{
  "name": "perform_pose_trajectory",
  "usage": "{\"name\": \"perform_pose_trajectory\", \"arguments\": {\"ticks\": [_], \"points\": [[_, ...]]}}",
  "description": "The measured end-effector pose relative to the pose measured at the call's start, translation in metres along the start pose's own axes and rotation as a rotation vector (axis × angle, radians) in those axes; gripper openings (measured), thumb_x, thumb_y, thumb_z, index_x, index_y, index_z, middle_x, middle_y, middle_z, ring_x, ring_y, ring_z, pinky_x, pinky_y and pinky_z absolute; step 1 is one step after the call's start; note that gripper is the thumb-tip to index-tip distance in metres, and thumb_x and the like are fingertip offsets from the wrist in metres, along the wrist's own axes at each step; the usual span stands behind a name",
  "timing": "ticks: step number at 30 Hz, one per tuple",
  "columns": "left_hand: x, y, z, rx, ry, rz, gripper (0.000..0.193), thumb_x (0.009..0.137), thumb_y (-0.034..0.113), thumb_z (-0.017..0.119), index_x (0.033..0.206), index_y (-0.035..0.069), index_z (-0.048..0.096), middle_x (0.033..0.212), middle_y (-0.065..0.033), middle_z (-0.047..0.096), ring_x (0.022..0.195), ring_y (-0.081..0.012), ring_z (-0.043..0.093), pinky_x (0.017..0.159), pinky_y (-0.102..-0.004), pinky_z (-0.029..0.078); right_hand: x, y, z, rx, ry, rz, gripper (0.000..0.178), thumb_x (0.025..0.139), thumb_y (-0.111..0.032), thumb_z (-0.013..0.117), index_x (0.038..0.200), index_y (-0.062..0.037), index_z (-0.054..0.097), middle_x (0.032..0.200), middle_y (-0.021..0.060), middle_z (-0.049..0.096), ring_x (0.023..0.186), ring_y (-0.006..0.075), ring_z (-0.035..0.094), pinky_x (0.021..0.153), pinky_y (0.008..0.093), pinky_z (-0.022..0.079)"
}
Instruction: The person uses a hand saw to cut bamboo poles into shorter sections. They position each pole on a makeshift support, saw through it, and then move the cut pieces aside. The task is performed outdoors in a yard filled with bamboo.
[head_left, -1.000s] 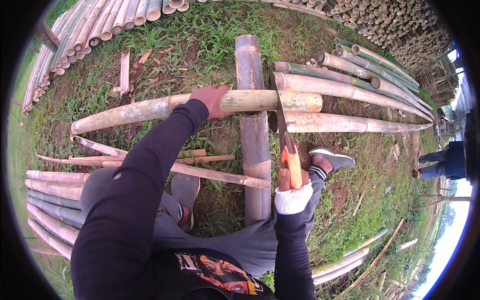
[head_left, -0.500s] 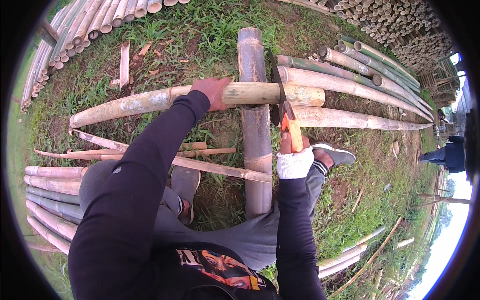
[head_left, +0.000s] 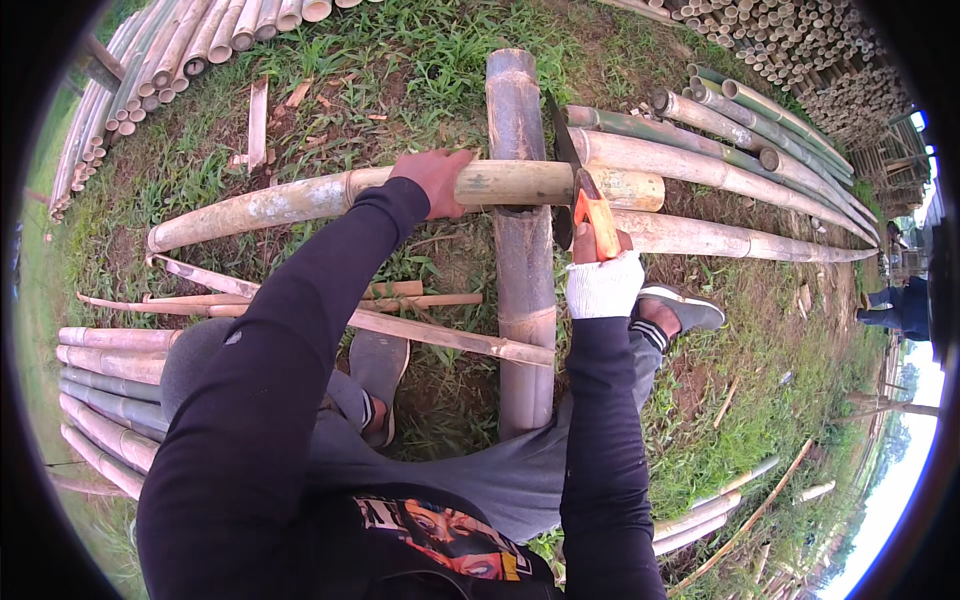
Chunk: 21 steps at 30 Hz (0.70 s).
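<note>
A pale bamboo pole (head_left: 270, 208) lies crosswise over a thicker, darker bamboo log (head_left: 525, 270) on the ground. My left hand (head_left: 435, 182) is closed over the pole, just left of where the two cross. In my right hand (head_left: 607, 272), with a white knitted cuff at the wrist, is the orange handle of a hand saw (head_left: 598, 222). The saw's dark blade stands across the pole near its right end, just right of the log, and points away from me. How deep the blade sits in the pole I cannot tell.
Long bamboo poles (head_left: 690, 165) lie to the right, past the pole's cut end. Split bamboo strips (head_left: 450, 337) rest by my feet, one touching the log. More poles (head_left: 110, 400) lie at left. Stacks (head_left: 790, 60) stand behind. A person (head_left: 905, 307) is at the far right.
My right hand has pushed the saw a little forward, away from me. My left hand stays on the pole. The whole view has shifted slightly.
</note>
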<state>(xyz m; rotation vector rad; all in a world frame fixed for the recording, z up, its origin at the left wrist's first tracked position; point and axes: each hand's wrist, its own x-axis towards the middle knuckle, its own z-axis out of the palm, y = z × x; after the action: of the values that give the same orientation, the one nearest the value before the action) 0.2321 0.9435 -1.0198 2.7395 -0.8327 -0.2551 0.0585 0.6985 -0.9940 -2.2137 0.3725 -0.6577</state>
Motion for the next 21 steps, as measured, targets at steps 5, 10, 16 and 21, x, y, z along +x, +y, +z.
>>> {"name": "perform_pose_trajectory", "arguments": {"ticks": [5,10,16,21], "points": [[0.002,0.000,0.001,-0.029,-0.053,-0.025,0.076,0.072,0.042,0.086,0.136,0.015,0.055,0.116,-0.0169,0.070,0.107,-0.0392,0.070,0.089,-0.0504,0.057,-0.127,-0.028,-0.083,0.002,0.048,0.051,0.030,0.100,-0.027,0.071,0.096,0.0014,0.062,0.069,0.0057,0.064,0.064,0.0160,0.062,0.061,0.0312,0.049],[0.007,-0.006,0.013,-0.036,-0.041,-0.020,0.076,0.073,0.042,0.086,0.137,0.015,0.055,0.117,-0.0164,0.070,0.108,-0.0386,0.070,0.089,-0.0499,0.057,-0.188,-0.044,-0.114,0.106,0.034,0.243,0.029,0.099,-0.027,0.069,0.096,-0.0010,0.057,0.067,0.0057,0.061,0.062,0.0150,0.061,0.061,0.0287,0.050],[0.004,0.000,0.003,-0.012,-0.060,-0.040,0.076,0.073,0.043,0.086,0.137,0.015,0.056,0.119,-0.0170,0.070,0.108,-0.0387,0.070,0.091,-0.0500,0.057,-0.005,-0.003,-0.005,-0.014,-0.017,0.047,0.031,0.097,-0.027,0.074,0.098,0.0034,0.069,0.078,0.0167,0.069,0.067,0.0247,0.064,0.064,0.0370,0.052],[0.002,0.002,-0.002,-0.009,-0.040,-0.033,0.078,0.072,0.043,0.086,0.137,0.014,0.056,0.119,-0.0179,0.070,0.109,-0.0392,0.070,0.091,-0.0504,0.057,-0.082,-0.021,-0.054,0.013,-0.014,0.131,0.024,0.094,-0.018,0.077,0.097,0.0007,0.063,0.076,0.0184,0.069,0.064,0.0274,0.067,0.063,0.0383,0.054]]}}
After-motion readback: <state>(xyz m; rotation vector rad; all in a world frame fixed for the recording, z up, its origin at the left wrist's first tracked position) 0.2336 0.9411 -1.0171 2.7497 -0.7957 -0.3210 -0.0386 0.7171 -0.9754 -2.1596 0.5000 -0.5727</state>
